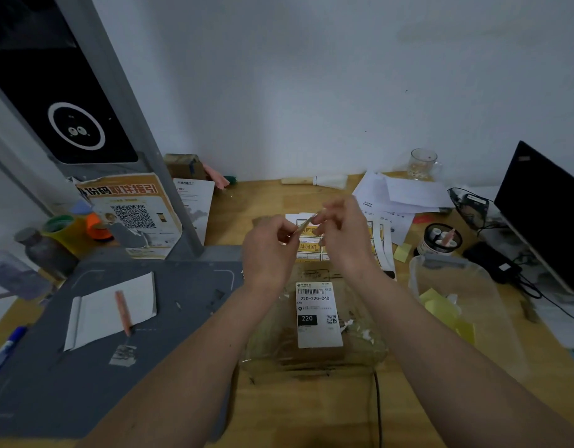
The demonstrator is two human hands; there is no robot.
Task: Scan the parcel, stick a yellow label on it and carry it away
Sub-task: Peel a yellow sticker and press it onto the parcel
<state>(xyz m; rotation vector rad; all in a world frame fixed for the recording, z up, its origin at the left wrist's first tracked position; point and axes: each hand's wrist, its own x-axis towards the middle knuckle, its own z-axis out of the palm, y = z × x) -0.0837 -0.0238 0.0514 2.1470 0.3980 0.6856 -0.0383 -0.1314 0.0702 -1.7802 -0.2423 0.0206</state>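
Both hands raised over parcel [314, 321] — left hand [269, 250], right hand [342, 234] pinching yellow label [306, 224].

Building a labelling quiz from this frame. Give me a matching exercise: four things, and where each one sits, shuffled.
Things
1. parcel
2. glass mug
3. pencil
4. yellow label

Places
A. pinched between left hand and right hand
B. far edge of the table, by the wall
C. on the white paper on the grey scanner base
D. on the table under the forearms

Pairs: 1-D, 2-B, 3-C, 4-A
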